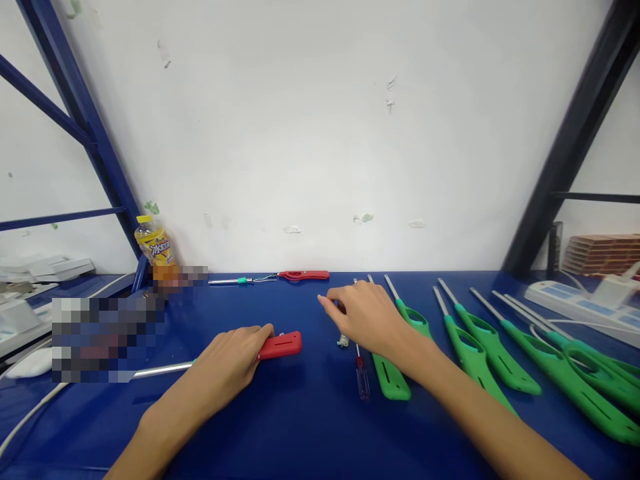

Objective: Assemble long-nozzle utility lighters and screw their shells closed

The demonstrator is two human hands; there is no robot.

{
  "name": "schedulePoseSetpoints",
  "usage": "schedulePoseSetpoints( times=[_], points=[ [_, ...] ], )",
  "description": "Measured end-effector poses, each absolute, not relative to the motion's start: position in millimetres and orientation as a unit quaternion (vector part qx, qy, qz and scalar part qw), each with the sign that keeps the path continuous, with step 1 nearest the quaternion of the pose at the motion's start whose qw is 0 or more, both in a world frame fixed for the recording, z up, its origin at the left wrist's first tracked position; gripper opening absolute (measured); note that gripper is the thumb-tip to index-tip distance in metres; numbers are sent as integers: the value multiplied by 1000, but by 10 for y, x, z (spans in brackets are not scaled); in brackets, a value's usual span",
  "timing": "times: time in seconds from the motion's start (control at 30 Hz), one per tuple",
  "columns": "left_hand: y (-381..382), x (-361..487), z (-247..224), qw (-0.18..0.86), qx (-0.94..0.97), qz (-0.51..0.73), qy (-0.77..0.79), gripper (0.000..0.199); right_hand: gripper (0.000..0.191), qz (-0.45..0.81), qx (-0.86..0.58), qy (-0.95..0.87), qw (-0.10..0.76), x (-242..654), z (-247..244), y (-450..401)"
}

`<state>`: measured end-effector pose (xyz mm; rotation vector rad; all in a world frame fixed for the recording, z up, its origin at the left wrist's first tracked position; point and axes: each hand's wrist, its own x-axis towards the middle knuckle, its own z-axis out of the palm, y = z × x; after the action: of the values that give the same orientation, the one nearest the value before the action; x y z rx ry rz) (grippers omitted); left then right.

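My left hand is wrapped round the handle of a red long-necked lighter, its metal tube pointing left. My right hand is over the middle of the table with its fingers curled together. Something small and dark shows at its fingertips, too hidden to name. Just below those fingers is a small pale part. A screwdriver with a clear and red handle lies under the right hand, beside a green long-necked lighter.
Several more green lighters lie on the right. Near the wall, another red lighter lies with its metal tube apart, joined by a wire. A drink bottle stands at back left, a power strip at right.
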<state>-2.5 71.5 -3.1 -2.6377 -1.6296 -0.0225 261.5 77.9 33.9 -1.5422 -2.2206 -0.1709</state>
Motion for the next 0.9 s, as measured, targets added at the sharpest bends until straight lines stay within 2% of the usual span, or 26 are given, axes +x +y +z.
schedulePoseSetpoints(
  times=[0.53,0.77,0.83,0.9],
  points=[
    [680,-7,14,27,-852,-25,-522,33,46,-50,-553,-807,200,2606,352,765],
    [595,71,83,27,-870,-59,-489,33,47,-9,-538,-813,223,2610,340,763],
    [551,102,138,27,-869,-90,-486,33,43,28,-518,-822,235,2605,348,746],
    [503,126,201,29,-862,-133,-489,35,30,90,-479,-839,241,2583,359,713]
  ],
)
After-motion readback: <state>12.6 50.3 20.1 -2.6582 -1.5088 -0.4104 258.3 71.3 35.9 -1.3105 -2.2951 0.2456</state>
